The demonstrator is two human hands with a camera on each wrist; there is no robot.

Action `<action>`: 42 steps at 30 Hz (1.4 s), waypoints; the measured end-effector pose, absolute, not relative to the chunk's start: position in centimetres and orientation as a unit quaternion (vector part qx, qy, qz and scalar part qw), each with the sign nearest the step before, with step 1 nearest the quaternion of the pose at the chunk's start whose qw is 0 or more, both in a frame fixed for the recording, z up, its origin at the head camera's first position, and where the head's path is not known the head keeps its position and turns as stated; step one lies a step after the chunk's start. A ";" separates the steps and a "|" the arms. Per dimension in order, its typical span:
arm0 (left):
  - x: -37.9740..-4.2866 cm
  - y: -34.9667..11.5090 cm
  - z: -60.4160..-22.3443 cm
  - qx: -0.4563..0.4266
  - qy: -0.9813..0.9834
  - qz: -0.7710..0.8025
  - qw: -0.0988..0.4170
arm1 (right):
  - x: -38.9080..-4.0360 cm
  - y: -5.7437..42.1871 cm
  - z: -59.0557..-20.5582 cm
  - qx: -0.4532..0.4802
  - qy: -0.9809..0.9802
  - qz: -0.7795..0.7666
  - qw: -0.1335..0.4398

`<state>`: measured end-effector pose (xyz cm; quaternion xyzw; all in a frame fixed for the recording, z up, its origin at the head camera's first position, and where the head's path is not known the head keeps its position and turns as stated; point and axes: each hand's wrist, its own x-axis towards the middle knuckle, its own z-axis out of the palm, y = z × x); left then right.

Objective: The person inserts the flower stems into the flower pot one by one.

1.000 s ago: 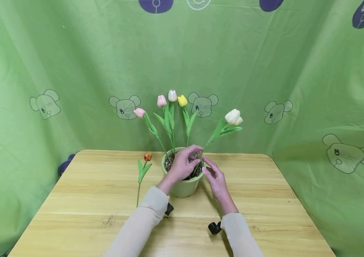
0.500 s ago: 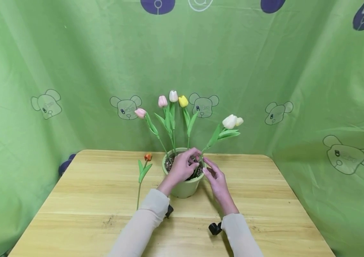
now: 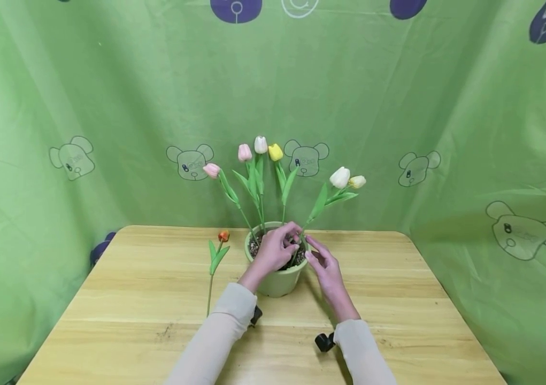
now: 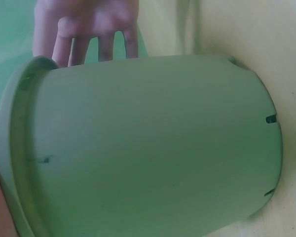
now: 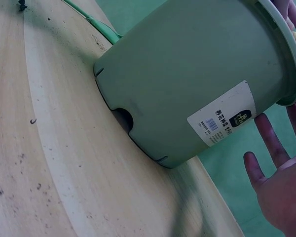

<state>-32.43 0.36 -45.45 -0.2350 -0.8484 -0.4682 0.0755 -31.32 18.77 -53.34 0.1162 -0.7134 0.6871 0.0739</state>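
A pale green flowerpot (image 3: 277, 283) filled with dark soil stands on the table. A white tulip (image 3: 339, 177) and a pale yellow tulip (image 3: 357, 182) lean right out of it, their heads side by side. My left hand (image 3: 275, 250) reaches over the soil, thumb and fingers curled around a stem at the base of the leaning pair. At the pot's right rim is my right hand (image 3: 327, 270), fingers loosely bent. Its fingers (image 5: 271, 140) look spread beside the pot wall in the right wrist view. Pot and hand hide the lower stems.
Two pink tulips, one (image 3: 212, 170) farthest left, another white tulip (image 3: 260, 144) and a yellow tulip (image 3: 275, 152) stand in the pot's back. An orange-red tulip (image 3: 223, 236) lies left on the wooden table (image 3: 398, 305). Soil crumbs dot the tabletop. Green curtain (image 3: 350, 80) surrounds it.
The leaning white tulip's head has shifted left and lower, and the pale yellow one now shows apart from it. Both hands stay nearly where they were at the pot.
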 end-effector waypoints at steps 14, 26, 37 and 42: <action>-32.7 0.1 -45.6 -0.222 -0.844 -0.485 0.060 | -31.3 18.6 -53.2 0.114 -0.704 0.698 0.066; -32.6 0.3 -45.5 -0.209 -0.835 -0.505 0.072 | -31.2 18.7 -53.3 0.104 -0.706 0.698 0.061; -32.5 0.4 -45.5 -0.195 -0.830 -0.515 0.083 | -31.1 18.6 -53.2 0.098 -0.706 0.698 0.066; -32.4 0.4 -45.4 -0.187 -0.823 -0.528 0.100 | -31.0 18.5 -53.2 0.075 -0.714 0.693 0.062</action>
